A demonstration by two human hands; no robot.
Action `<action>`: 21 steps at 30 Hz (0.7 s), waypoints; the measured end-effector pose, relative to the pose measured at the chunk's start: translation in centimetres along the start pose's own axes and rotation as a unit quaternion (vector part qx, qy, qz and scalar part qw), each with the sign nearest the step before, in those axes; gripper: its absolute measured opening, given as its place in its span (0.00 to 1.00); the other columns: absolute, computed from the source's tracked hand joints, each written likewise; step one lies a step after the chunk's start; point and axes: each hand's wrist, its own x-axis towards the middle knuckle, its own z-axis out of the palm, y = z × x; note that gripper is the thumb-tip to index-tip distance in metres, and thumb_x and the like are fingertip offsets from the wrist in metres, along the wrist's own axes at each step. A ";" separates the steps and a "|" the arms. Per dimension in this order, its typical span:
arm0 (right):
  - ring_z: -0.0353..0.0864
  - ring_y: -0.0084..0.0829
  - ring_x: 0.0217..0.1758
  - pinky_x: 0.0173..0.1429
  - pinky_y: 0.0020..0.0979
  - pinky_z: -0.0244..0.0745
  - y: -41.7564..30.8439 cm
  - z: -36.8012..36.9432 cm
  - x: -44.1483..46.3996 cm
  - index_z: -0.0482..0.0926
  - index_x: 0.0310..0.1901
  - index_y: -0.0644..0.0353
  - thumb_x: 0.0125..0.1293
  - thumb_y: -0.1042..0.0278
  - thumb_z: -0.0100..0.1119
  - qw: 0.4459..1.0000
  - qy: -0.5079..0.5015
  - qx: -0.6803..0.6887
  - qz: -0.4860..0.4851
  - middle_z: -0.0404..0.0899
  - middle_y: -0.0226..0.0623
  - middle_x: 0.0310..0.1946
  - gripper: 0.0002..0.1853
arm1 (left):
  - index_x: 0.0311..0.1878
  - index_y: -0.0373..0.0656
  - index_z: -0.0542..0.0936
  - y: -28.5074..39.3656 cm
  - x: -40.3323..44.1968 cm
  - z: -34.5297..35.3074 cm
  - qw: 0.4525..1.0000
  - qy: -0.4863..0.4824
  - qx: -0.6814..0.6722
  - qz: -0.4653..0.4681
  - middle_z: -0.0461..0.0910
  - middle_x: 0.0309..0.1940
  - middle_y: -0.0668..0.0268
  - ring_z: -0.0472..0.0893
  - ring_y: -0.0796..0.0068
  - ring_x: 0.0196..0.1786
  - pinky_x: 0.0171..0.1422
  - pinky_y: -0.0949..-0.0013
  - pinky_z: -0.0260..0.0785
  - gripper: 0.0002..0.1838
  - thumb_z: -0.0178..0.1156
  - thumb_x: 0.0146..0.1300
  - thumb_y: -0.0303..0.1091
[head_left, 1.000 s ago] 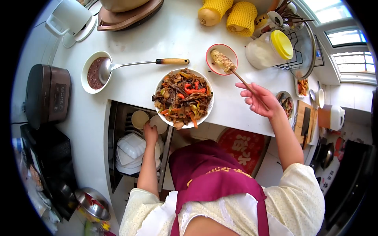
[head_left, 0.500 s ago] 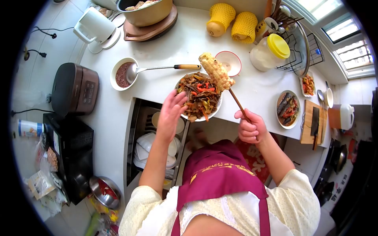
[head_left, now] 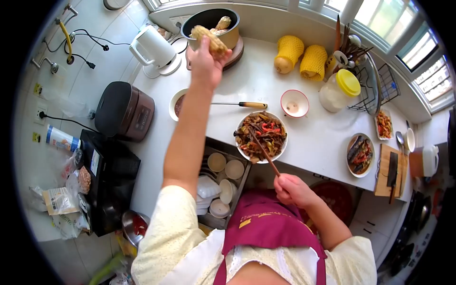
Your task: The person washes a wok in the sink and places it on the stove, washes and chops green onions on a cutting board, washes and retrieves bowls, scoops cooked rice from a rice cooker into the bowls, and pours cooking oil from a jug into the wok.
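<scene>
My left hand [head_left: 209,66] reaches to the back left, its fingers closed around a corn cob [head_left: 211,39] at the near rim of a deep pot [head_left: 233,38]. More corn [head_left: 223,23] lies inside that pot. My right hand [head_left: 295,191] grips a pair of brown chopsticks [head_left: 267,156], whose tips are in the stir-fry [head_left: 271,135] with red pepper strips. A white bowl [head_left: 284,145] by the counter's front edge holds this food. Behind my left forearm sits a bowl of dark red porridge or beans [head_left: 173,105], partly hidden, with a ladle [head_left: 251,105] in it.
A red-rimmed bowl [head_left: 295,103], a yellow-lidded jar [head_left: 339,90] and two netted squashes [head_left: 289,54] stand along the back. To the right are a fish dish [head_left: 360,154] and a knife on a cutting board [head_left: 387,171]. Below the counter, an open drawer [head_left: 240,187] holds dishes.
The corn has left the chopsticks and is now in my left hand, carried to the pot. My right hand has lowered the chopsticks into the stir-fry. The view has shifted left.
</scene>
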 end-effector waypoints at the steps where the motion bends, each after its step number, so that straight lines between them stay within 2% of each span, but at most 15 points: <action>1: 0.49 0.15 0.12 0.15 0.20 0.43 0.0 -1.4 -0.7 0.66 0.30 0.54 0.72 0.56 0.42 0.998 0.055 -0.020 -0.001 0.53 0.20 0.12 0.14 | 0.57 0.37 0.64 1.3 3.7 -0.4 0.998 -0.022 0.048 -0.042 0.73 0.45 0.57 0.76 0.59 0.46 0.53 0.51 0.74 0.20 0.45 0.71 0.44; 2: 0.50 0.15 0.12 0.16 0.20 0.45 0.4 -2.8 -1.8 0.66 0.30 0.54 0.72 0.57 0.41 0.993 0.113 -0.035 0.003 0.54 0.20 0.12 0.14 | 0.56 0.39 0.66 2.6 6.1 -0.2 0.995 -0.055 0.077 -0.043 0.73 0.46 0.58 0.77 0.63 0.46 0.49 0.51 0.75 0.20 0.45 0.71 0.45; 4: 0.54 0.15 0.14 0.17 0.19 0.48 0.3 -5.2 -3.1 0.66 0.31 0.55 0.73 0.59 0.41 0.982 0.155 0.042 -0.099 0.56 0.21 0.14 0.13 | 0.58 0.37 0.65 4.2 12.2 -0.3 0.988 -0.072 0.108 -0.083 0.73 0.51 0.56 0.77 0.62 0.49 0.54 0.56 0.72 0.21 0.47 0.70 0.43; 6: 0.56 0.15 0.15 0.18 0.18 0.51 -0.7 -5.9 -3.2 0.68 0.35 0.56 0.72 0.63 0.41 0.954 0.249 0.056 -0.155 0.57 0.20 0.15 0.10 | 0.46 0.45 0.76 3.3 9.2 2.5 0.991 0.023 0.112 -0.076 0.77 0.34 0.65 0.70 0.76 0.32 0.42 0.71 0.68 0.20 0.42 0.70 0.50; 8: 0.56 0.13 0.15 0.19 0.17 0.51 -1.8 -6.9 -1.9 0.71 0.39 0.58 0.71 0.65 0.44 0.925 0.328 0.009 -0.193 0.57 0.19 0.16 0.08 | 0.51 0.45 0.75 3.3 16.4 -2.6 0.964 0.063 0.251 -0.057 0.78 0.43 0.59 0.74 0.69 0.43 0.53 0.62 0.68 0.31 0.34 0.68 0.61; 9: 0.55 0.12 0.15 0.18 0.17 0.50 -2.5 -8.4 -1.4 0.72 0.40 0.59 0.70 0.65 0.46 0.921 0.339 0.004 -0.192 0.57 0.18 0.16 0.08 | 0.60 0.37 0.62 3.2 12.2 -2.9 0.958 -0.009 0.282 0.050 0.72 0.53 0.56 0.75 0.57 0.53 0.60 0.57 0.69 0.23 0.46 0.70 0.44; 10: 0.54 0.12 0.14 0.17 0.16 0.48 -3.0 -10.0 -0.6 0.72 0.42 0.60 0.69 0.65 0.48 0.919 0.348 -0.001 -0.188 0.57 0.18 0.16 0.08 | 0.62 0.36 0.62 2.3 7.0 -1.6 0.955 -0.061 0.285 0.052 0.71 0.57 0.54 0.75 0.61 0.55 0.62 0.63 0.66 0.24 0.47 0.70 0.42; 12: 0.51 0.11 0.13 0.15 0.17 0.45 -4.4 -12.4 1.5 0.73 0.41 0.61 0.67 0.62 0.51 0.904 0.391 -0.017 -0.174 0.59 0.18 0.16 0.11 | 0.62 0.37 0.64 1.5 0.1 -4.6 0.921 -0.247 0.299 -0.044 0.77 0.50 0.55 0.76 0.67 0.54 0.57 0.66 0.68 0.23 0.41 0.71 0.43; 13: 0.50 0.11 0.12 0.14 0.18 0.44 -4.9 -13.9 2.9 0.73 0.42 0.60 0.67 0.60 0.53 0.897 0.408 -0.034 -0.166 0.61 0.20 0.17 0.12 | 0.60 0.37 0.67 0.7 -3.2 -7.0 0.903 -0.253 0.321 -0.134 0.79 0.48 0.55 0.78 0.66 0.52 0.55 0.66 0.69 0.24 0.37 0.71 0.45; 14: 0.49 0.11 0.11 0.13 0.18 0.43 -5.4 -15.3 4.4 0.73 0.43 0.60 0.66 0.58 0.54 0.892 0.422 -0.052 -0.155 0.63 0.21 0.18 0.13 | 0.57 0.36 0.70 -0.1 -6.0 -9.8 0.877 -0.250 0.345 -0.223 0.80 0.44 0.56 0.80 0.66 0.48 0.54 0.67 0.70 0.23 0.41 0.70 0.44; 15: 0.50 0.11 0.11 0.13 0.18 0.44 -6.0 -16.3 5.9 0.72 0.43 0.59 0.65 0.56 0.54 0.879 0.450 -0.066 -0.147 0.68 0.25 0.20 0.15 | 0.55 0.36 0.72 -1.7 -8.6 -12.5 0.845 -0.241 0.386 -0.280 0.82 0.40 0.58 0.82 0.69 0.44 0.50 0.69 0.73 0.21 0.44 0.70 0.42; 17: 0.50 0.11 0.11 0.12 0.18 0.45 -6.8 -18.3 8.9 0.71 0.45 0.59 0.65 0.53 0.53 0.866 0.472 -0.106 -0.123 0.75 0.33 0.26 0.17 | 0.51 0.38 0.74 -6.4 -13.1 -19.1 0.816 -0.103 0.397 -0.408 0.82 0.38 0.61 0.82 0.73 0.39 0.45 0.73 0.74 0.19 0.47 0.69 0.44; 19: 0.50 0.11 0.11 0.12 0.17 0.45 -7.0 -20.5 11.0 0.70 0.46 0.59 0.66 0.52 0.51 0.877 0.452 -0.133 -0.094 0.79 0.39 0.31 0.17 | 0.51 0.41 0.74 -12.9 -17.7 -26.4 0.797 0.064 0.411 -0.438 0.80 0.38 0.65 0.80 0.75 0.37 0.41 0.73 0.73 0.17 0.49 0.68 0.44; 20: 0.50 0.11 0.11 0.12 0.16 0.45 -7.2 -21.2 11.9 0.70 0.46 0.59 0.67 0.53 0.50 0.885 0.436 -0.135 -0.088 0.80 0.41 0.32 0.17 | 0.50 0.42 0.73 -17.5 -20.2 -32.6 0.799 0.105 0.398 -0.437 0.78 0.36 0.68 0.77 0.77 0.35 0.41 0.70 0.72 0.17 0.51 0.67 0.44; 21: 0.49 0.11 0.11 0.11 0.16 0.43 -7.3 -21.4 12.6 0.69 0.46 0.58 0.67 0.55 0.50 0.883 0.435 -0.151 -0.087 0.79 0.43 0.34 0.15 | 0.50 0.41 0.73 -20.3 -22.2 -34.6 0.781 0.138 0.425 -0.437 0.75 0.35 0.68 0.74 0.76 0.35 0.39 0.68 0.70 0.20 0.54 0.64 0.47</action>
